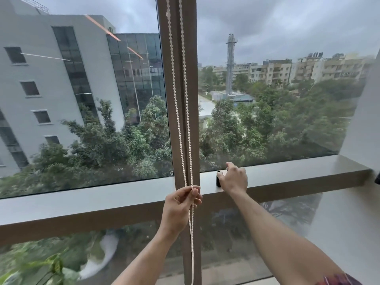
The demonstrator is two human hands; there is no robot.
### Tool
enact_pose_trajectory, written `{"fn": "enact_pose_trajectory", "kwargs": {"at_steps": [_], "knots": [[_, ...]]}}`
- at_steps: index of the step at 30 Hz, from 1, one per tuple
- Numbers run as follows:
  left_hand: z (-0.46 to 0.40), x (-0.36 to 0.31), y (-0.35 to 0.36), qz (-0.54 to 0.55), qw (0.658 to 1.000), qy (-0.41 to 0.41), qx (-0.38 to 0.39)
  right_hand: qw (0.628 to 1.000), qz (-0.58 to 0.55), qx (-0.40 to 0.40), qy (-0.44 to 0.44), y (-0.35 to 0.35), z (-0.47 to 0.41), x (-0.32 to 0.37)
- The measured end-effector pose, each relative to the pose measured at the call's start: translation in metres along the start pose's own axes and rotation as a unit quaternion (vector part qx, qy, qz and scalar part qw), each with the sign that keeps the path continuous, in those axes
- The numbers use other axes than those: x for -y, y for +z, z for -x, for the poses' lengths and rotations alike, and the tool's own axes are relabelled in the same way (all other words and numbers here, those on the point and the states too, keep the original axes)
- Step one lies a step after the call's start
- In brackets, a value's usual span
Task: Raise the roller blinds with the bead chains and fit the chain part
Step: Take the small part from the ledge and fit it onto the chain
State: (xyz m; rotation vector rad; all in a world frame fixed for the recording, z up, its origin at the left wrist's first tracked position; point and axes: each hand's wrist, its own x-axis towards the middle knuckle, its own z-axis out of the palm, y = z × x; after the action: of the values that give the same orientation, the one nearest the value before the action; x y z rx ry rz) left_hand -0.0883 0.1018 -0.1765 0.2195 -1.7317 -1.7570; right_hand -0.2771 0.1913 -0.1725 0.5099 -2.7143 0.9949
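Note:
A white bead chain (178,112) hangs in two strands down the brown window post (191,99). My left hand (181,204) pinches both strands together just below the sill level, and the loop hangs on below it. My right hand (233,178) reaches over the grey sill (298,171) and closes its fingers around a small black part (218,178) standing on the sill. Most of that part is hidden by my fingers. No blind fabric shows in the windows.
Large glass panes sit left and right of the post, with buildings and trees outside. A white wall (362,124) closes the right side. Leaves of a plant (51,268) show at the bottom left.

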Motion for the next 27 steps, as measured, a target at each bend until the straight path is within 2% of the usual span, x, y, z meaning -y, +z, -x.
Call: {"fn": "enact_pose_trajectory", "kwargs": {"at_steps": [5,9,12,15,21,27], "knots": [[0.01,0.011,0.0,0.001,1.0,-0.015,-0.008,0.99,0.116,0.065,-0.042,0.013,-0.009,-0.006],[0.015,0.017,0.002,0.004,1.0,-0.02,-0.015,0.993,0.099,0.044,-0.047,0.023,-0.01,-0.014],[0.016,0.019,0.003,0.002,1.0,-0.025,-0.018,0.997,0.058,0.027,-0.049,0.022,-0.008,-0.017],[0.016,0.022,0.005,-0.004,0.999,-0.031,-0.023,0.998,-0.047,0.01,-0.043,0.021,0.0,-0.018],[0.017,0.023,0.008,-0.026,0.999,-0.02,-0.026,0.955,-0.28,0.041,-0.086,0.005,0.044,-0.007],[0.023,0.021,0.008,-0.051,0.998,0.021,-0.039,0.927,-0.321,0.095,-0.172,0.001,0.084,-0.003]]}}
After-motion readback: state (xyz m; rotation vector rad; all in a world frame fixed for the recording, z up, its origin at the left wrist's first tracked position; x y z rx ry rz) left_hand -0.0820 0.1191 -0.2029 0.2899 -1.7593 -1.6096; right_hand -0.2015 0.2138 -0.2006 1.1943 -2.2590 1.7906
